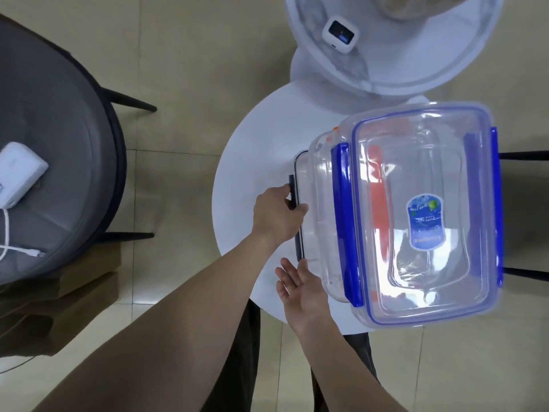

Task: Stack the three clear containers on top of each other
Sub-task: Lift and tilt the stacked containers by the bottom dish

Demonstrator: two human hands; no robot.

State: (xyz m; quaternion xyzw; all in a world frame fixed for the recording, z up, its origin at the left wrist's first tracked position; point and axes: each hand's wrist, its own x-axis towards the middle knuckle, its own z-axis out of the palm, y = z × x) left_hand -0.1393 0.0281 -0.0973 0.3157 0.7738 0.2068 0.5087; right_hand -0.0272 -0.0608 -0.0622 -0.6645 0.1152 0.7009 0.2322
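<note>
Three clear containers stand stacked on a round white table (261, 144). The top container (421, 203) is the nearest to me, with blue clasps and a blue label on its lid. Under it, the middle container (320, 179) shows orange clasps through the plastic. The bottom container (300, 162) has a dark rim and sticks out on the left. My left hand (279, 215) holds the dark clasp on that left side. My right hand (300, 286) is open with fingers spread, by the stack's near left corner.
A grey round chair (53, 144) at the left holds a white charger (17, 173) and a cable. A white fan (386, 40) stands beyond the table. Dark chair legs (523, 156) show at the right. The floor is tiled.
</note>
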